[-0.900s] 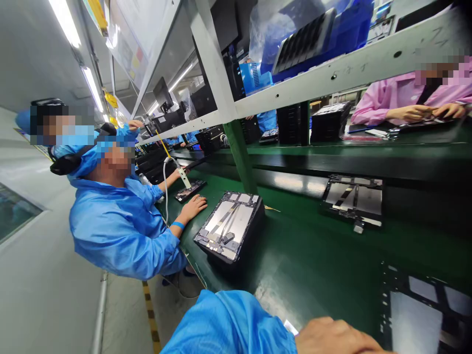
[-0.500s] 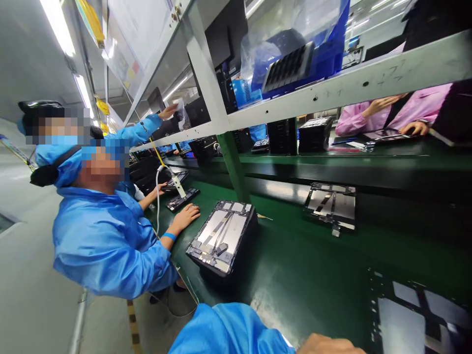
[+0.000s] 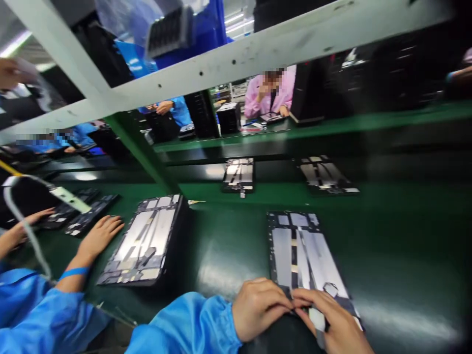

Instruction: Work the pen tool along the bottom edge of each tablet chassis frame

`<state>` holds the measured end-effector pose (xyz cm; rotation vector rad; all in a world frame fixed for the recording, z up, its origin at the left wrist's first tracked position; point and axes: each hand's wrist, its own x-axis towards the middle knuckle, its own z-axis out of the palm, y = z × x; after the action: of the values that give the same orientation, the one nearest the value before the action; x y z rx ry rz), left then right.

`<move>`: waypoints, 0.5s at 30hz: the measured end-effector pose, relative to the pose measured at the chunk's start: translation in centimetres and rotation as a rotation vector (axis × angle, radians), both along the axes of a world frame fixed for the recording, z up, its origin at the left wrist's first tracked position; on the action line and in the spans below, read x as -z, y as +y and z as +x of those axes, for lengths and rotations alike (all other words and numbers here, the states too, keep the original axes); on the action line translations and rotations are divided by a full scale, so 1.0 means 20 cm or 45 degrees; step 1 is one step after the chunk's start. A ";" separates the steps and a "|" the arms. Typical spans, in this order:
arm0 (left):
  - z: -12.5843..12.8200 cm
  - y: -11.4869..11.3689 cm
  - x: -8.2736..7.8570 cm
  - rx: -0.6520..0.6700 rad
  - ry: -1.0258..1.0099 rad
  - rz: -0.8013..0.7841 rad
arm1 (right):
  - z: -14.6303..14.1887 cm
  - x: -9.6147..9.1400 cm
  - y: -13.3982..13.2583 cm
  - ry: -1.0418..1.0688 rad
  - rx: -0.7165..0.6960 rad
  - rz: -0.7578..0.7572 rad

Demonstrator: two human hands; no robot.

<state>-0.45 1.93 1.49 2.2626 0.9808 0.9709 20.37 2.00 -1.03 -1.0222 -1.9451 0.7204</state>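
Bunching left hand [image 3: 258, 307] and right hand [image 3: 334, 327] together, fingertips touching, on the near end of the open tablet shell [image 3: 302, 250], lying flat just right of the black stack [image 3: 147, 246]. Pinching a pale tab [image 3: 317, 318] with the right, probably to seat it; not managing to tell the left's grip tbh.

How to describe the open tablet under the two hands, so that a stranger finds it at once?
Start at the long green belt. Near its front edge, right of the raised stack of tablets, one open tablet lies flat. Only this one has the left hand and right hand on its near end; the two tablets behind lie untouched.
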 end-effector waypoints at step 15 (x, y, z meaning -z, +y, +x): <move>-0.05 0.01 -0.06 -0.072 0.205 -0.193 | -0.08 -0.21 -0.02 -0.019 -0.027 -0.374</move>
<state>-1.44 2.18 2.68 2.2221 1.1520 0.7191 18.80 1.63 3.09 -1.1849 -1.9009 1.0354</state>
